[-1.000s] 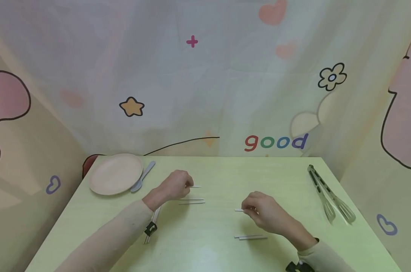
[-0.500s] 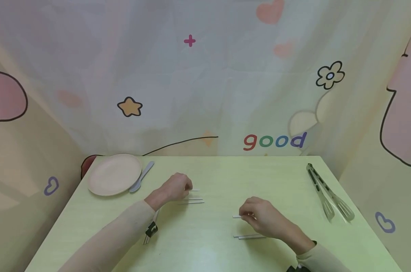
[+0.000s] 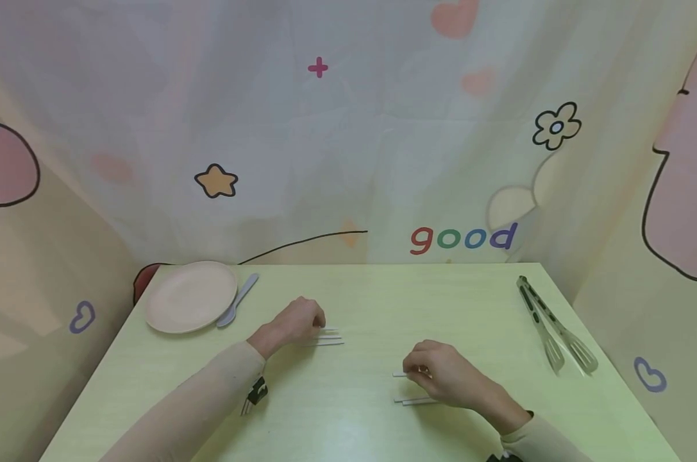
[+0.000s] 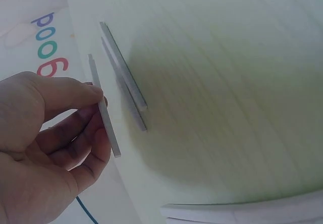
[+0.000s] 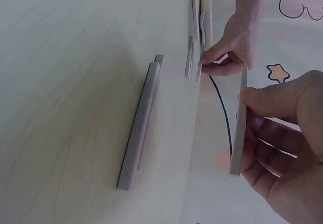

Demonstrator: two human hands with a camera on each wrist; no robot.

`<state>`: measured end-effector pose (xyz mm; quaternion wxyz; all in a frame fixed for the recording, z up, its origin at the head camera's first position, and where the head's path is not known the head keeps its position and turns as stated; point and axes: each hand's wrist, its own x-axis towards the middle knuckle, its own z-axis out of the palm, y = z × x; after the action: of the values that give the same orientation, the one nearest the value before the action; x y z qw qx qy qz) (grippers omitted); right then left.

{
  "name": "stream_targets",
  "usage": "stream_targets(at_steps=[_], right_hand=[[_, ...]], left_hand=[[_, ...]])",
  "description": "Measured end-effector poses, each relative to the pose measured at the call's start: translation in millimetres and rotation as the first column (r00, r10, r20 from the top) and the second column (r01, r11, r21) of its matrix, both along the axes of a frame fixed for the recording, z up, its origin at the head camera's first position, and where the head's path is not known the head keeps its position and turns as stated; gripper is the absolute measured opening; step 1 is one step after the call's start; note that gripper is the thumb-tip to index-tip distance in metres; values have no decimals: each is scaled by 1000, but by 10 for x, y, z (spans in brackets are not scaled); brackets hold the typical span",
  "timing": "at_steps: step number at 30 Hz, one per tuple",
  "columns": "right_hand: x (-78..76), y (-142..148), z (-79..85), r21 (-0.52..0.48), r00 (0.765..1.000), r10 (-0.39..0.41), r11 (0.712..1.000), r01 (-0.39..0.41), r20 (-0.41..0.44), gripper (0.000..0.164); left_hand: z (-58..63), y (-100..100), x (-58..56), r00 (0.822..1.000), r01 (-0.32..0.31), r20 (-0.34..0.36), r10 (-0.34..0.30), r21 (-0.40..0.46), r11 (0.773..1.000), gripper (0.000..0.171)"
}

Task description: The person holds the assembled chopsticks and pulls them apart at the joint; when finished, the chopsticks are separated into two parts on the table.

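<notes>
My left hand (image 3: pixel 297 319) pinches a thin white stick (image 4: pixel 107 119) between thumb and fingers. Two similar white sticks (image 4: pixel 123 67) lie side by side on the table, just below that one. On the right, my right hand (image 3: pixel 443 373) grips another white stick (image 5: pixel 240 125) by thumb and fingertips, held above the table. Beneath it a second pair of white sticks (image 5: pixel 139 128) rests on the tabletop, partly overlapping. More thin sticks (image 3: pixel 246 407) show beside my left forearm, which hides most of their length.
A pale round plate (image 3: pixel 189 298) sits at the table's back left, with a bluish-grey spoon (image 3: pixel 241 298) beside it. Metal tongs (image 3: pixel 547 321) with slotted ends lie at the right. A printed curtain (image 3: pixel 383 160) stands behind the table (image 3: pixel 377 301).
Both hands have come down slightly with their sticks. The left stick is now close to the pair below it, and the right stick is nearer its own pair.
</notes>
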<state>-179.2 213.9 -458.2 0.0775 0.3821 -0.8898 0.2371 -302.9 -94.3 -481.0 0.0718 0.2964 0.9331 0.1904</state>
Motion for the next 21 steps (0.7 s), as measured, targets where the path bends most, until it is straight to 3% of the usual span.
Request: stream_targets(at_steps=[21], right_hand=[[1, 30, -145, 10, 1000, 19, 1000, -19, 16, 11]], left_hand=[[-115, 25, -41, 1000, -11, 24, 11, -16, 1000, 12]])
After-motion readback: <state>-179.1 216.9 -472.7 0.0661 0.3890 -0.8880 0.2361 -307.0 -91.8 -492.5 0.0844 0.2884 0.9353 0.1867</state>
